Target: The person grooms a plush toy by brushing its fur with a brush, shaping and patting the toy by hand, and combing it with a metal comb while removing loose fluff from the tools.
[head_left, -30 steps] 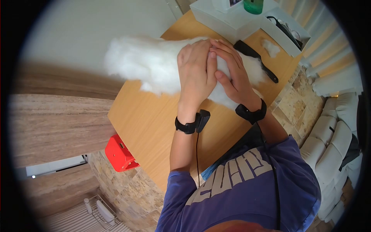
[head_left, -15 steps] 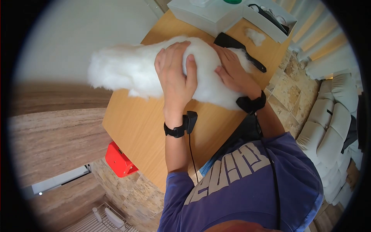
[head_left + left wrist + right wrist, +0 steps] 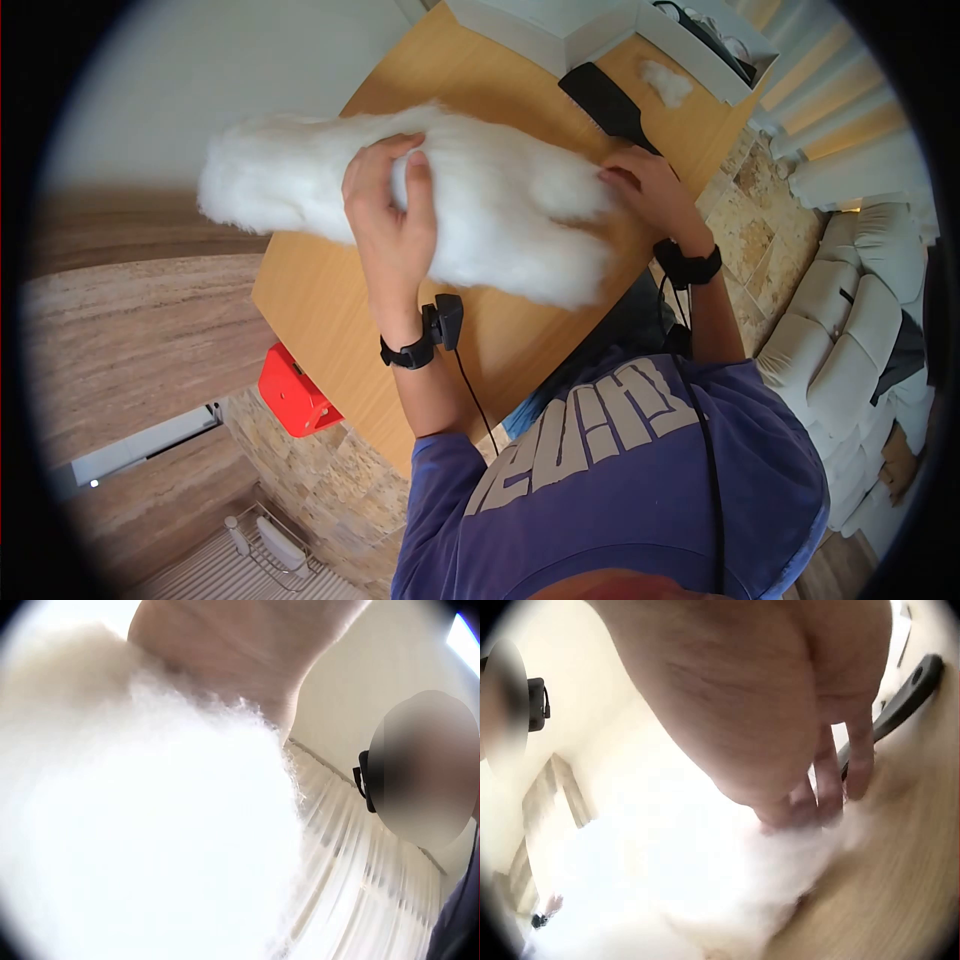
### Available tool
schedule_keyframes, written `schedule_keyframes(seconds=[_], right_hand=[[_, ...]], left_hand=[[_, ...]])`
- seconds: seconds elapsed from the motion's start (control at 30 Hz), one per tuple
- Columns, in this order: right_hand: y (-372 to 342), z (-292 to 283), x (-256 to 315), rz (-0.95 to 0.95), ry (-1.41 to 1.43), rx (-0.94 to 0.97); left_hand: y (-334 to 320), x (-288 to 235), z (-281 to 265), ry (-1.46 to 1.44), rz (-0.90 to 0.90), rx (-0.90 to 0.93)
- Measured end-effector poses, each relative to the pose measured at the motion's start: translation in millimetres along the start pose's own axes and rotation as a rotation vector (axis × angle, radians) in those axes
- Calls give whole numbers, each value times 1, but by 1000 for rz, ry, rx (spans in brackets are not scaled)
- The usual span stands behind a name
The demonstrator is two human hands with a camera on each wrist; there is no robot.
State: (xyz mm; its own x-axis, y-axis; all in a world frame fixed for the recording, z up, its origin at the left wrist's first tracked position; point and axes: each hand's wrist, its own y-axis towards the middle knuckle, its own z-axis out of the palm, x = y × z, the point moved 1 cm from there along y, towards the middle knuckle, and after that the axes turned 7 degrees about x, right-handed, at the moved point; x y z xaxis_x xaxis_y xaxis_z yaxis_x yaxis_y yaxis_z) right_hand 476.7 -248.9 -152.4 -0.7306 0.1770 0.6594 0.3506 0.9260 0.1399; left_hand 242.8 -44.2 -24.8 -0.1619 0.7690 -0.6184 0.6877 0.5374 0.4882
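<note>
A long mass of white fluff (image 3: 490, 190) lies across the wooden table; it fills much of the left wrist view (image 3: 157, 832). My left hand (image 3: 388, 225) grips it near its middle, thumb and bent fingers on either side of a raised tuft. At its right end my right hand (image 3: 662, 200) pinches the edge with bent fingertips. In the right wrist view, that hand's fingers (image 3: 829, 784) reach down to the fluff (image 3: 682, 877). Beyond the right hand lies a black brush (image 3: 605, 100), its handle partly hidden behind the hand.
White open boxes (image 3: 700, 45) stand at the table's far edge, with a small fluff tuft (image 3: 665, 83) in front. The wooden table (image 3: 330, 300) has a red stool (image 3: 295, 392) beside its left edge. A pale sofa (image 3: 835, 300) stands at right.
Both hands were together over the fluff and have moved apart, the left leftward, the right to the fluff's right end. The fluff's right part now lies lower and more spread, and more of the brush shows.
</note>
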Motion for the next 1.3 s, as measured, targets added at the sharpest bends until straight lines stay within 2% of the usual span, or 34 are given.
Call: schedule_keyframes(seconds=[0.03, 0.17, 0.27, 0.33, 0.37, 0.43, 0.47, 0.53, 0.57, 0.67, 0.73, 0.8, 0.87, 0.93, 1.07, 1.13, 1.17, 1.23, 1.3], right_hand=[[-1, -4, -4, 49, 11, 112], [-5, -11, -16, 0, 63, 95], [-8, -23, -5, 58, 110, 10], [-6, -28, 0, 124, 149, -209], [-4, -28, -1, 122, 148, -202], [2, -30, -5, 172, 249, -360], [3, -30, -3, 171, 248, -355], [7, -34, 10, 235, 245, -317], [10, -29, 12, 234, 241, -316], [21, -12, 20, 173, 254, -226], [30, -1, 37, 25, 190, -123], [38, 9, 48, -17, 184, -71], [48, 19, 50, -61, 174, -17], [59, 40, 44, -196, 180, 72], [68, 70, 44, -237, 128, 27], [71, 74, 46, -309, -4, 137], [74, 75, 44, -306, -3, 134], [77, 75, 41, -332, 172, 300], [69, 71, 40, -308, 213, 277]], left_hand=[[-1, 2, -5, -29, -75, -13], [-7, 10, -27, -153, -236, 26], [-11, 18, -29, -182, -196, -3], [-12, 18, -31, -179, -193, -9], [-12, 16, -31, -161, -194, -3], [-12, 16, -31, -143, -200, 0], [-11, 17, -31, -156, -184, -10], [-10, 16, -33, -172, -168, -21], [-11, 14, -35, -138, -220, -10], [-14, 8, -43, -140, -335, 10], [-18, 6, -51, -170, -400, 20], [-23, 5, -60, -170, -474, 71], [-28, 4, -67, -180, -480, 85], [-31, 4, -71, -189, -482, 96], [-37, 8, -76, -219, -440, 110], [-38, 7, -78, -225, -425, 124], [-38, 6, -79, -209, -439, 140], [-39, 4, -79, -199, -449, 165], [-40, 4, -79, -158, -426, 166]])
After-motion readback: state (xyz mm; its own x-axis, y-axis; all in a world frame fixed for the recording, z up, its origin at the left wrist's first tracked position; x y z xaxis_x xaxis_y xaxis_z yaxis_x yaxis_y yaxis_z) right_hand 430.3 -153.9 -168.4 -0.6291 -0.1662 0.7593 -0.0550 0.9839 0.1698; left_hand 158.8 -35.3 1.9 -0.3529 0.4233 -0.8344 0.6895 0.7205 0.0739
